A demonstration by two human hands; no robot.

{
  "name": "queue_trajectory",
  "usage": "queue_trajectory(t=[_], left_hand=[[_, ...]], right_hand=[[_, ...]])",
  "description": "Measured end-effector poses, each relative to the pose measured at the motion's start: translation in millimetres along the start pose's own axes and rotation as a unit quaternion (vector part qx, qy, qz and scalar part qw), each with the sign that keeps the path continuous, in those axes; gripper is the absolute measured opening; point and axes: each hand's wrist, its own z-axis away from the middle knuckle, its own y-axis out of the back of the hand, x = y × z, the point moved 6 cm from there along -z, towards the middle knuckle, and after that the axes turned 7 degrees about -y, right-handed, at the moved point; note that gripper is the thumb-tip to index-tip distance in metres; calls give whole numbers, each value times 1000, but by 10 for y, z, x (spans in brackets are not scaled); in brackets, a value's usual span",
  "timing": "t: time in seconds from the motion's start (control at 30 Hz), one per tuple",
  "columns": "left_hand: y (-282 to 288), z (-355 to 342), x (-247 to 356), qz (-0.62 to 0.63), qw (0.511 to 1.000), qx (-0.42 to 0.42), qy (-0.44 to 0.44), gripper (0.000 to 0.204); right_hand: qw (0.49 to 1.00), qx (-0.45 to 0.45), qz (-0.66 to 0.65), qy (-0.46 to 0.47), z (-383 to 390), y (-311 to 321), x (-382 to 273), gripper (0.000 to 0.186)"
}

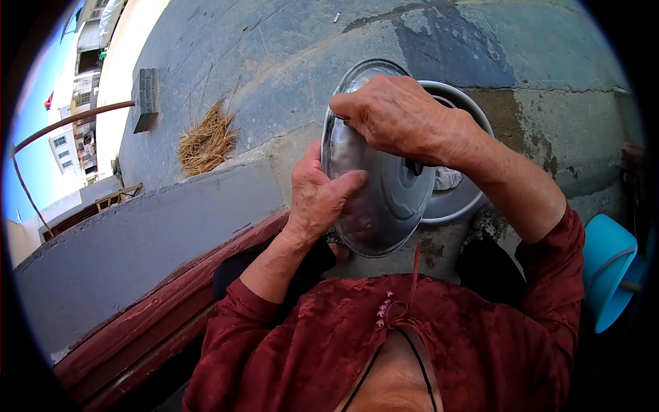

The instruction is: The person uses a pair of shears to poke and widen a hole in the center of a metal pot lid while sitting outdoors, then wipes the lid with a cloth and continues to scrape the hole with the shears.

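Observation:
A dented, silver-coloured metal pot lid (391, 196) with a dark knob (414, 167) is held tilted in front of me. My left hand (319, 189) grips its left edge, with the thumb lying on its face. Over the lid's upper part, my right hand (401, 117) is closed with its knuckles up. A small dark edge shows under its fingers, but what they hold is hidden. Behind the lid, partly covered by it and my right arm, a round metal basin (456, 209) stands on the ground with a pale crumpled cloth (447, 178) in it.
A bundle of straw (206, 141) lies on the concrete to the left, beyond a low grey ledge (151, 233) and a dark red wooden sill (171, 288). A turquoise plastic container (607, 275) is at my right. Wet patches (453, 48) darken the far ground.

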Motion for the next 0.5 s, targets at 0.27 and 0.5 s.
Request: queue_trajectory(t=[0.27,0.5], left_hand=[[-68,6,49,4,999,-5,-31,42],[-35,-17,0,-43,994,16,-102,38]], right_hand=[[999,-5,-27,19,33,-50,-11,8],[994,4,-45,97,279,-93,-289,10]])
